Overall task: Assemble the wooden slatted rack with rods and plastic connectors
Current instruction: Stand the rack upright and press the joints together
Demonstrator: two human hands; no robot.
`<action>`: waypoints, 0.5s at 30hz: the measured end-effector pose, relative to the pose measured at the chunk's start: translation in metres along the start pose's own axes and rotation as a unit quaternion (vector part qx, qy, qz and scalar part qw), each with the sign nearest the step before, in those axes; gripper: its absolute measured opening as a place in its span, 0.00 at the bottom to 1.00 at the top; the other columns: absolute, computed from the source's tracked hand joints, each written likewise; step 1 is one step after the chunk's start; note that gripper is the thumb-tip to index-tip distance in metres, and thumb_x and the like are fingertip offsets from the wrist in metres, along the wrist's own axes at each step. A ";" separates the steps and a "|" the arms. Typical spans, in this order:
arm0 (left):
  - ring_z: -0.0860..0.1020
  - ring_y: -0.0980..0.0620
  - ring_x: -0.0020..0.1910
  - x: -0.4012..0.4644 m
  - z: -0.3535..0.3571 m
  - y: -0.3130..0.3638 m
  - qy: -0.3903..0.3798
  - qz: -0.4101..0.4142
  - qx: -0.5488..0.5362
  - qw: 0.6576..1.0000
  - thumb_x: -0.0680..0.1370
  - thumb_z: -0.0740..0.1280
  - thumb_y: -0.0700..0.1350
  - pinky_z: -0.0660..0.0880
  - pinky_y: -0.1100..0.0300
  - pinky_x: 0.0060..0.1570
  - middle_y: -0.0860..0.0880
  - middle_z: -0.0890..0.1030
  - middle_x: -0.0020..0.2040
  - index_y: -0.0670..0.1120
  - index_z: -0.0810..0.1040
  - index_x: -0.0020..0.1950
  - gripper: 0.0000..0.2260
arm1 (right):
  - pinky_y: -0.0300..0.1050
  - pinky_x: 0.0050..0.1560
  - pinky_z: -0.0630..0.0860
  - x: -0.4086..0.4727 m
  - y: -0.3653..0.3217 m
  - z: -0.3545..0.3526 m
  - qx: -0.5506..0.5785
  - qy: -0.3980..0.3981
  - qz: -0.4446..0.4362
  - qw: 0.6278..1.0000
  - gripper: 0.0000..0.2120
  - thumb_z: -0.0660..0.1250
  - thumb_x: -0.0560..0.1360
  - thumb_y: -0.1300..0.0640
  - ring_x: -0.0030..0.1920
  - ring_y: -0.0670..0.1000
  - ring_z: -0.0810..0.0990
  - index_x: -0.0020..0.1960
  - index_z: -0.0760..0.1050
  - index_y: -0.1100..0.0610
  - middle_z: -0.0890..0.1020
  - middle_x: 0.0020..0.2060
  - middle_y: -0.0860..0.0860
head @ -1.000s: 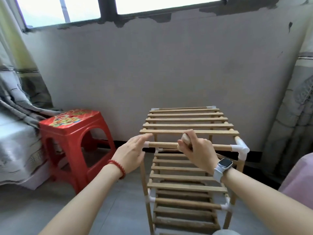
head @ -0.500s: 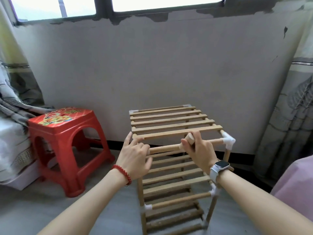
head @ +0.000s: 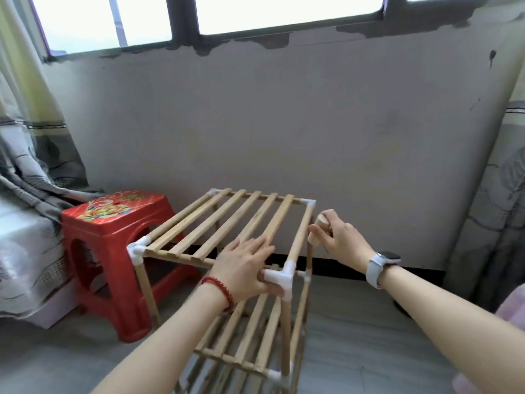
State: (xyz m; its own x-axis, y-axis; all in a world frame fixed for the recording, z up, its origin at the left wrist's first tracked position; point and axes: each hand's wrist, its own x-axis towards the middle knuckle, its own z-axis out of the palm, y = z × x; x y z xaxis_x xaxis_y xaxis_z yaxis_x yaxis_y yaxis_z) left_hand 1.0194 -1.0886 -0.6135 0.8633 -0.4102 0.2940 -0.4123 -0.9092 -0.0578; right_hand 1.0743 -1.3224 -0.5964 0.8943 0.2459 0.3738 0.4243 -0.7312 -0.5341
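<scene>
rack [head: 227, 223] base: cut off below | peg [head: 318, 231]: partly hidden in right hand [head: 341, 240]

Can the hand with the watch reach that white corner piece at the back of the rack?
Probably yes. The right hand hovers just beside the back corner connector, nothing between them. But it holds a short wooden peg, so its fingers are busy.

Plain grey wall [head: 284, 123] under bright windows [head: 284, 12], patterned curtains [head: 25, 132] either side, red plastic stool [head: 113, 251] on grey floor [head: 355, 336], bed [head: 22, 251] at left.
</scene>
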 end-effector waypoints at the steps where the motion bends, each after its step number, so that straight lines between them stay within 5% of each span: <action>1: 0.57 0.55 0.74 0.003 0.005 0.001 0.006 -0.032 0.012 0.999 0.68 0.62 0.70 0.48 0.55 0.73 0.53 0.55 0.77 0.53 0.55 0.75 0.41 | 0.48 0.44 0.73 -0.001 -0.007 -0.010 -0.016 -0.031 -0.005 0.999 0.10 0.57 0.79 0.44 0.40 0.54 0.77 0.51 0.63 0.50 0.81 0.42 0.51; 5: 0.59 0.52 0.73 0.034 0.015 0.024 0.042 -0.090 0.001 0.995 0.65 0.62 0.73 0.52 0.53 0.72 0.50 0.58 0.76 0.46 0.51 0.76 0.50 | 0.47 0.46 0.72 0.015 -0.048 -0.067 -0.132 -0.072 -0.028 0.988 0.12 0.57 0.78 0.42 0.44 0.54 0.76 0.52 0.66 0.50 0.78 0.44 0.50; 8: 0.54 0.48 0.75 0.055 0.021 0.043 0.038 -0.114 0.017 0.993 0.66 0.60 0.73 0.49 0.52 0.73 0.46 0.56 0.76 0.42 0.48 0.76 0.50 | 0.48 0.45 0.73 0.022 -0.082 -0.100 -0.043 0.130 -0.104 0.985 0.11 0.54 0.77 0.40 0.41 0.53 0.77 0.48 0.61 0.47 0.81 0.40 0.45; 10: 0.50 0.46 0.76 0.061 0.023 0.049 0.030 -0.125 0.026 0.991 0.68 0.60 0.72 0.46 0.50 0.74 0.44 0.54 0.77 0.41 0.47 0.76 0.50 | 0.45 0.39 0.72 0.008 -0.088 -0.090 0.078 0.286 -0.164 0.941 0.10 0.53 0.78 0.41 0.35 0.49 0.77 0.47 0.59 0.47 0.81 0.35 0.42; 11: 0.49 0.46 0.76 0.060 0.024 0.047 0.030 -0.131 0.034 0.990 0.68 0.60 0.73 0.45 0.49 0.73 0.43 0.53 0.77 0.41 0.47 0.76 0.50 | 0.44 0.37 0.71 -0.005 -0.083 -0.073 0.064 0.298 -0.158 0.939 0.10 0.53 0.79 0.43 0.33 0.49 0.78 0.49 0.60 0.50 0.80 0.34 0.43; 13: 0.47 0.46 0.76 0.053 0.026 0.041 0.035 -0.141 0.045 0.988 0.67 0.58 0.74 0.42 0.46 0.72 0.44 0.53 0.77 0.42 0.47 0.76 0.51 | 0.45 0.36 0.69 -0.034 -0.072 -0.027 -0.102 0.130 -0.083 0.983 0.11 0.53 0.80 0.46 0.37 0.56 0.81 0.53 0.61 0.54 0.79 0.36 0.48; 15: 0.48 0.46 0.76 0.042 0.026 0.034 0.047 -0.133 0.052 0.989 0.66 0.57 0.75 0.45 0.46 0.73 0.45 0.54 0.76 0.43 0.49 0.76 0.50 | 0.47 0.38 0.69 -0.044 -0.064 -0.004 -0.223 -0.007 -0.033 0.974 0.10 0.52 0.80 0.46 0.43 0.60 0.80 0.53 0.60 0.53 0.81 0.41 0.53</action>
State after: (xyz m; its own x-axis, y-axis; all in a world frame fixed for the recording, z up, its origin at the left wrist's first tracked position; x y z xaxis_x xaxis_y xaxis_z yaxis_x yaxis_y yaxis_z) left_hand 1.0499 -1.1383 -0.6282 0.9039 -0.1522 0.3998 -0.1388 -0.9883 -0.0624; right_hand 1.0067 -1.2889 -0.5756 0.8700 0.3089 0.3842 0.3805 -0.9163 -0.1251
